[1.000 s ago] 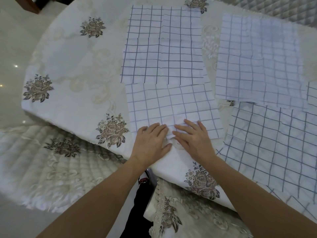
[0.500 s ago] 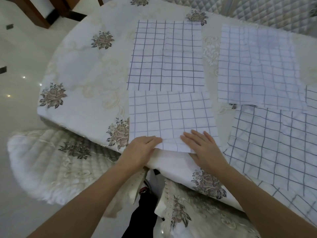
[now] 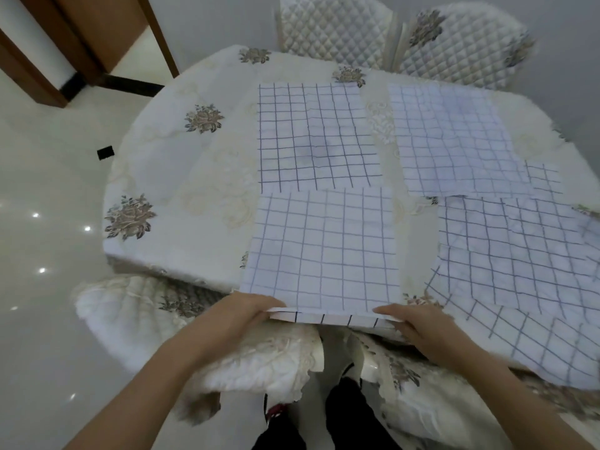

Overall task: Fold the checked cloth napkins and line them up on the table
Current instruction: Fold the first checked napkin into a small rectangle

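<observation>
A white napkin with blue checks (image 3: 324,248) lies at the table's near edge, its near edge lifted off the cloth. My left hand (image 3: 230,323) pinches its near left corner and my right hand (image 3: 418,326) pinches its near right corner. Just behind it lies a dark-checked napkin (image 3: 316,138), flat. A pale-checked napkin (image 3: 454,138) rests at the back right. A large dark-checked napkin (image 3: 513,271) spreads over the right side and hangs past the table's edge.
The round table wears a white tablecloth (image 3: 181,177) with brown flower prints. Quilted chairs stand behind (image 3: 334,30), at the back right (image 3: 461,43) and at the near left (image 3: 136,306). A wooden door frame (image 3: 65,43) stands at the far left over a glossy floor.
Both hands went from pressing flat on the near napkin to pinching its near corners and lifting that edge. The camera has pulled back and tilted up.
</observation>
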The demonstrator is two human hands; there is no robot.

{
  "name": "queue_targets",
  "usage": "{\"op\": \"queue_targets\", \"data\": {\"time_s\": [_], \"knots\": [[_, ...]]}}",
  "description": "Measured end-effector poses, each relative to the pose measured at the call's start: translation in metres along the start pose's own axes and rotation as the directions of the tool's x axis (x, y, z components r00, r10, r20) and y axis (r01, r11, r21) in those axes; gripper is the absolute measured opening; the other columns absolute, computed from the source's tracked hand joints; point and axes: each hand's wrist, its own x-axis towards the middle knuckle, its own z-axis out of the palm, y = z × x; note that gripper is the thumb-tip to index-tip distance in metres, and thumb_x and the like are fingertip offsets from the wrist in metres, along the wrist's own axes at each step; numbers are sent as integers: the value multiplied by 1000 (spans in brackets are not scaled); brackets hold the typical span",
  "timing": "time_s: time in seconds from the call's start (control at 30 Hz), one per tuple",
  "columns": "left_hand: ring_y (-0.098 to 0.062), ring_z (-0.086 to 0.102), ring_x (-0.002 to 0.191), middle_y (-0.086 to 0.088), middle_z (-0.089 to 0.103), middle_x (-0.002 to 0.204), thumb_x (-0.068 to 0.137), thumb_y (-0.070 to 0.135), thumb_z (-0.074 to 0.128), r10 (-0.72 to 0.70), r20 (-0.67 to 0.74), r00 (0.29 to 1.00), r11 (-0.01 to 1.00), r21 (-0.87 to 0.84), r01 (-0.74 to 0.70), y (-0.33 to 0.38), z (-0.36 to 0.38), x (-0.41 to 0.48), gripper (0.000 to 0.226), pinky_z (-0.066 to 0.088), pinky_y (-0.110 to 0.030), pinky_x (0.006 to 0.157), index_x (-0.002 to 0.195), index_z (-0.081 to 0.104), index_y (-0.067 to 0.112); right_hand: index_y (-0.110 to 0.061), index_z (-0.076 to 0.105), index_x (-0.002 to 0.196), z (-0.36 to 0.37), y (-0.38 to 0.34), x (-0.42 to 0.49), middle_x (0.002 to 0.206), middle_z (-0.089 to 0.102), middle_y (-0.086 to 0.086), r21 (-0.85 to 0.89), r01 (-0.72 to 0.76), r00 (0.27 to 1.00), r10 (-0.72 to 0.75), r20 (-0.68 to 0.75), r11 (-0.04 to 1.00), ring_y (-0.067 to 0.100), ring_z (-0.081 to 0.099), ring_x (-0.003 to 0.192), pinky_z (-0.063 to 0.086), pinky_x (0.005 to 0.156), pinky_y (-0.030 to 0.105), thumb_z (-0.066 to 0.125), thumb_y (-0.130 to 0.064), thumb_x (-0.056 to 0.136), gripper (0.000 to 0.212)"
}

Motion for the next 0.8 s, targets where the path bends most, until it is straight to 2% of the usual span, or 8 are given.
{"op": "queue_targets", "data": {"time_s": [0.1, 0.2, 0.3, 0.4, 0.53, 0.63, 0.7, 0.8], "knots": [[15, 53, 116, 43, 57, 120, 106, 29, 44, 5, 81, 997, 999, -46, -2, 1, -10, -17, 30, 40, -6, 91, 127, 62, 42, -57, 49, 129, -1, -18, -22, 126, 57, -33, 60, 8, 999, -11, 45, 998, -14, 54, 107, 43, 89, 10, 45, -30, 105, 37], [10, 55, 115, 31, 60, 126, 107, 38, 39, -7, 136, 991, 1000, -16, 9, -1, -20, -14, 32, 46, -17, 96, 132, 59, 39, -59, 50, 123, -8, -26, -25, 115, 53, -49, 133, -34, 999, 29, 39, 990, -24, 50, 107, 40, 88, 4, 48, -31, 104, 34], [-11, 63, 88, 3, 70, 99, 106, 47, 33, -67, 80, 995, 995, -66, 73, -3, -35, 13, 39, 52, -33, 82, 106, 64, 23, -56, 56, 113, -25, -27, -2, 95, 57, -53, 136, -70, 995, 79, -60, 988, -21, 57, 94, 46, 80, 7, 44, -42, 100, 22], [-8, 52, 65, 0, 60, 74, 106, 42, 36, -136, -20, 990, 987, -85, 134, -4, -49, 53, 38, 39, -27, 63, 82, 55, 20, -37, 69, 116, -40, -10, 41, 103, 66, -33, 135, -41, 981, 66, -184, 990, -9, 62, 96, 52, 85, 20, 35, -58, 94, 45], [-6, 62, 98, 11, 70, 111, 107, 37, 36, -188, -80, 979, 982, -49, 185, -20, -57, 109, 35, 49, -25, 88, 113, 68, 25, -25, 67, 128, -46, 27, 107, 136, 61, -9, 57, -50, 965, 63, -256, 997, 13, 50, 133, 38, 108, 28, 42, -39, 101, 39], [-12, 48, 131, 8, 54, 141, 107, 32, 37, -213, -140, 967, 973, 58, 222, -41, -52, 153, 40, 27, -15, 106, 140, 56, 20, -18, 68, 126, -43, 52, 149, 141, 59, 2, -20, -37, 939, 28, -343, 999, 26, 46, 139, 39, 112, 41, 55, -20, 100, 29], [-19, 46, 137, 1, 53, 146, 106, 38, 34, -181, -197, 963, 969, 133, 209, -54, -48, 177, 44, 24, -20, 110, 136, 60, 19, -17, 69, 125, -40, 64, 171, 141, 59, 7, -49, -72, 919, 47, -392, 996, 32, 47, 138, 44, 108, 52, 61, -15, 98, 28], [-31, 55, 130, -10, 60, 139, 100, 43, 28, -74, -294, 953, 960, 238, 148, -79, -44, 210, 54, 36, -40, 111, 122, 70, 15, -16, 69, 124, -35, 76, 195, 140, 59, 11, -93, -104, 894, 53, -445, 990, 38, 47, 137, 46, 103, 58, 60, -15, 98, 27]]}}
